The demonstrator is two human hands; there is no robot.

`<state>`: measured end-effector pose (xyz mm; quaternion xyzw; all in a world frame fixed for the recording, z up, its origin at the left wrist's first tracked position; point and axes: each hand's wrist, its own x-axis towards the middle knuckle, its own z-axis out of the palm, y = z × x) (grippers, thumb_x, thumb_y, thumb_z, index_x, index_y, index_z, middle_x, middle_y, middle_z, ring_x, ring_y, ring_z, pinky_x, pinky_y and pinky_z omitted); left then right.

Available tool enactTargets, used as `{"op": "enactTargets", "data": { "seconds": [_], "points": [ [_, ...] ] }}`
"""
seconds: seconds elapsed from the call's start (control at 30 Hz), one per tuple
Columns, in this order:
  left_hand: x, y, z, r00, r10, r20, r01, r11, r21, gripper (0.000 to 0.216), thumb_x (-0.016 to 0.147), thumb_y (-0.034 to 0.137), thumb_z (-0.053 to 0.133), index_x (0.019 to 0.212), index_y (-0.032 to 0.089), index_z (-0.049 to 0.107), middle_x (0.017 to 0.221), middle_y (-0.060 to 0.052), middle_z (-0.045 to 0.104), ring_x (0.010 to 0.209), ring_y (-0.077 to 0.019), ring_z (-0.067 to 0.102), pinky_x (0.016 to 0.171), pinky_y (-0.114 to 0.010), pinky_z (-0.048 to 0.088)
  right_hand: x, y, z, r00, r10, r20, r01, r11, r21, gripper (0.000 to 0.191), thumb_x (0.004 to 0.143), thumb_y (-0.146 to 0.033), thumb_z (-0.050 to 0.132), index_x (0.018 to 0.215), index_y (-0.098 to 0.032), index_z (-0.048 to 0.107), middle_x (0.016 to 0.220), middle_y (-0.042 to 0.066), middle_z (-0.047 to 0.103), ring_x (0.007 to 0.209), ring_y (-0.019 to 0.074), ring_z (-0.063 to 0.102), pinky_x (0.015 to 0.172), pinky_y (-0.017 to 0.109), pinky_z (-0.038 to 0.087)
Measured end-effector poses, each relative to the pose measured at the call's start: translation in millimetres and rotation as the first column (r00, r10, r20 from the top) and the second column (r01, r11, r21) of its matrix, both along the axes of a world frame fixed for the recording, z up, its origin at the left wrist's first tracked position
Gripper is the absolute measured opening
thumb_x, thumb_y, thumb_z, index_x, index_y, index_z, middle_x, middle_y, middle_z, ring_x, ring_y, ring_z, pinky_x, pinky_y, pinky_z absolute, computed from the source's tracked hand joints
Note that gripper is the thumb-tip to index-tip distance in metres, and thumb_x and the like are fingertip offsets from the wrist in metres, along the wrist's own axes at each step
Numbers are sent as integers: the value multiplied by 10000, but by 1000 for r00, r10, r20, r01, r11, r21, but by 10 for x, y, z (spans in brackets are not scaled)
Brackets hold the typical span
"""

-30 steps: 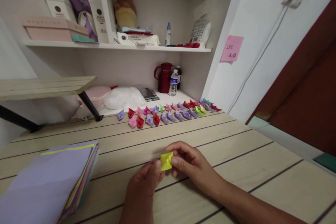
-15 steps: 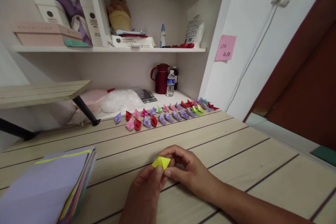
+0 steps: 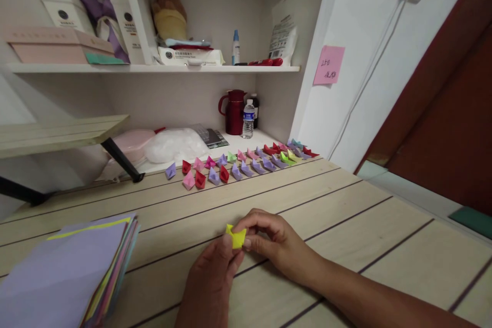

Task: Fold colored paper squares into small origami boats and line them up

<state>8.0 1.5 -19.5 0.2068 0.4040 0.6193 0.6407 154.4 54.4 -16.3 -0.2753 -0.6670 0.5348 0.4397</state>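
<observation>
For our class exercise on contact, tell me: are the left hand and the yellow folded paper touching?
Touching. The head view shows the left hand gripping the yellow folded paper, with the thumb overlapping the paper's left edge.

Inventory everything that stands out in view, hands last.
Folded paper: one, yellow, between both hands
Paper boats: over twenty, mixed colours, table's far edge
Paper stack: one, lilac on top, table's left
Table: one, pale wood, beneath
Jug: one, dark red, lower shelf
Bottles: two, clear and dark, beside jug
Labelled bottles: two, white, upper left
Box: one, pink, upper left
Plush toy: one, brown and yellow, upper shelf
Sticky note: one, pink, right
Left hand: one, paper's left
Right hand: one, paper's right
</observation>
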Motion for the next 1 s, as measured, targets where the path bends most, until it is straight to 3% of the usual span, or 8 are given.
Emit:
{"op": "enactTargets", "data": {
  "seconds": [0.17, 0.33, 0.57, 0.73, 1.0],
  "points": [
    [-8, -13, -17, 1000, -9, -20, 9, 1000, -1, 376, 560, 461, 893, 728, 150, 766, 852, -102, 769, 905, -231, 701, 981, -395, 496, -15, 9, -20, 986, 52, -160, -75, 987, -140, 403, 823, -275, 759, 1203, -273, 623, 914, -1, 589, 827, 135, 550, 780, 277, 451],
    [13, -26, 11, 999, -36, 5, 36, 999, 13, 354, 618, 463, 859, 770, 155, 777, 790, -86, 761, 876, -243, 700, 916, -383, 511, -11, -45, 14, 998, 58, 2, -58, 998, -38, 689, 718, -200, 836, 1324, -320, 531, 1194, 35, 554, 1120, 196, 516, 1002, 364, 392],
    [23, -36, 17, 998, -70, -3, 70, 998, 4, 390, 673, 441, 824, 927, 148, 778, 982, -123, 759, 1047, -288, 656, 1000, -425, 451, -40, -128, 68, 998, 0, 56, 0, 1000, -10, 419, 754, -177, 766, 1148, -249, 645, 873, -8, 579, 850, 157, 558, 782, 294, 491],
    [-6, -42, -5, 993, -105, 44, 104, 994, 24, 381, 725, 421, 792, 990, 148, 767, 1062, -129, 746, 1106, -293, 634, 1036, -442, 435, -38, -124, 68, 999, 34, 26, -32, 998, -56, 365, 786, -217, 745, 1134, -238, 636, 820, -19, 566, 740, 131, 541, 664, 254, 481],
    [-22, -41, -7, 990, -125, 65, 124, 992, 27, 358, 704, 388, 819, 942, 126, 768, 1017, -125, 752, 1051, -258, 660, 956, -352, 504, -66, -131, 19, 998, 54, 14, -52, 991, -121, 305, 824, -226, 704, 1118, -220, 622, 797, -31, 548, 689, 114, 519, 644, 245, 449]
  ]
}}
